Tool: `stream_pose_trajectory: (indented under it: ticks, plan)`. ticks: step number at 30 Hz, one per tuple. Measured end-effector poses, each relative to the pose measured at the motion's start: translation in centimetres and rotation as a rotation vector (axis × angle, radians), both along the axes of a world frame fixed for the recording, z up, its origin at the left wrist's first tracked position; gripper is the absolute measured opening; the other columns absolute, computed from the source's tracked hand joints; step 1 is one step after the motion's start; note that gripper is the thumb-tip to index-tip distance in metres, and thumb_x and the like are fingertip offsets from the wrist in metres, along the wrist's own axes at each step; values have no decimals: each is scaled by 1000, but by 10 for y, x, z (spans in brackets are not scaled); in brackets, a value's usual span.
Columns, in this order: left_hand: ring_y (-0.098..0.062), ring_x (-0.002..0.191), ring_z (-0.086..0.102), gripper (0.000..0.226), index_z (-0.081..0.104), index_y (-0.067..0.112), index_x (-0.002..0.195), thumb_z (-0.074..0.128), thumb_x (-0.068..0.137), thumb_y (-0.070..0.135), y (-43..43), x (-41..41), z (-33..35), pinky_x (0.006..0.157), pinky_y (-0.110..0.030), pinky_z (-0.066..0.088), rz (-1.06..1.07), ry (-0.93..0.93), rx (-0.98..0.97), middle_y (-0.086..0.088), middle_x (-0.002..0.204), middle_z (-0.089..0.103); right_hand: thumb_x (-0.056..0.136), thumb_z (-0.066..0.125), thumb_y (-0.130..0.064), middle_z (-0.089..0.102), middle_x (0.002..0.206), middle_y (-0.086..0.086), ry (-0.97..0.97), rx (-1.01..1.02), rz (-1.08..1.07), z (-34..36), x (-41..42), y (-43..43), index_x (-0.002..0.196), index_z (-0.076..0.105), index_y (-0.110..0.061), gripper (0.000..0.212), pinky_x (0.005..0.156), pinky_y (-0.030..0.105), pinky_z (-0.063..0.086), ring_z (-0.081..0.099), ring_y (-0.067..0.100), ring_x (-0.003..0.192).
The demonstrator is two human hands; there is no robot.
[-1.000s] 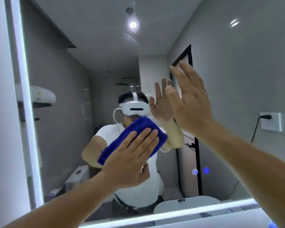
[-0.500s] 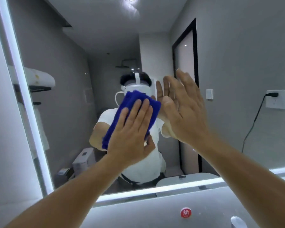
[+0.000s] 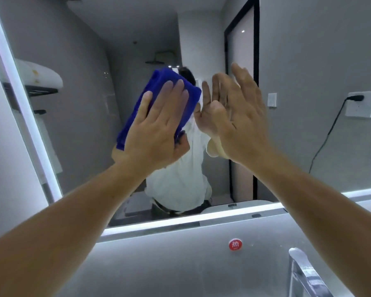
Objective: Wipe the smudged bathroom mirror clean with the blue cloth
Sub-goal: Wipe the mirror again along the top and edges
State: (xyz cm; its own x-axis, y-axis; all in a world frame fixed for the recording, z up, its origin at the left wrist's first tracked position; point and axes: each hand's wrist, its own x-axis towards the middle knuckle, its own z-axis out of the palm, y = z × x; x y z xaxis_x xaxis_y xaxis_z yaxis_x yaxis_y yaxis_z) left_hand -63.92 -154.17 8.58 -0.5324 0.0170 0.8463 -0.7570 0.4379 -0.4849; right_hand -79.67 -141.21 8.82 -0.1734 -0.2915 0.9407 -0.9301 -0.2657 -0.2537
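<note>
Left hand [image 3: 156,129] is flat, fingers straight, pressing the blue cloth [image 3: 153,84] onto the mirror [image 3: 84,82] around mid-glass. Right hand [image 3: 242,116] is spread open just beside it, maybe touching the glass, hard to tell. Both forearms block the lower mirror. Underneath there's a red round sticker [image 3: 235,244], with a chrome faucet [image 3: 302,273] at bottom right.
</note>
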Motion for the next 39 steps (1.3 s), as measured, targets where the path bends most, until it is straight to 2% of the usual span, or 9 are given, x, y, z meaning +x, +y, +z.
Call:
stream_pose_trajectory:
  ticks: [3,8,14,18,22,27,31,36,39]
  plan:
    - [-26,151,0,80,7,9,156,42,92,42,6,-13,-71,122,-47,1,-33,56,72,-9,164,7,95,33,-36,21,160,1,5,-2,-3,-4,-3,1,147,37,-16,56,119,36,12,13,16,148]
    - [-22,150,12,95,18,11,152,64,75,41,22,8,-211,121,-40,6,28,-444,149,-2,156,24,95,33,-37,20,161,0,-27,61,10,-25,-16,11,149,35,-19,57,117,33,9,12,15,148]
    - [-19,150,8,72,15,14,155,43,91,33,17,15,-148,122,-40,6,-48,-643,31,-2,161,10,94,32,-36,21,160,2,-114,67,19,-11,-24,15,147,38,-15,57,119,35,13,14,16,148]
    - [-22,152,3,70,9,15,157,36,95,35,1,10,-64,122,-46,4,-10,-343,3,-3,164,6,94,35,-34,25,158,4,-97,6,39,-3,-14,7,144,41,-14,54,118,38,18,19,18,146]
    - [-25,151,6,72,14,11,156,44,94,34,10,1,-131,122,-47,4,-14,-51,126,-7,164,10,96,35,-33,24,159,4,-64,11,11,-21,-11,9,146,39,-15,54,118,33,14,18,18,146]
    - [-15,139,34,87,28,13,149,66,75,37,19,29,-234,121,-38,-3,92,-675,191,5,147,49,97,35,-32,22,160,3,-26,139,10,-59,-12,11,149,35,-16,55,117,35,11,13,16,147]
    - [-15,149,20,79,18,15,154,54,86,35,12,38,-201,122,-40,2,7,-809,68,2,159,26,97,35,-32,22,160,3,7,154,-21,-69,-11,8,149,35,-16,55,115,29,7,12,16,147]
    - [-21,151,9,67,14,15,156,34,96,36,-9,45,-59,122,-46,3,-17,-429,-62,-4,164,13,98,37,-30,24,159,5,-7,88,25,-62,0,-1,148,37,-16,52,117,34,14,16,17,147]
    - [-23,151,11,69,15,13,156,40,96,35,-5,37,-72,122,-48,4,-18,-96,22,-4,164,8,98,37,-30,25,159,3,-43,64,34,-59,7,-3,148,37,-17,52,118,32,13,17,18,148]
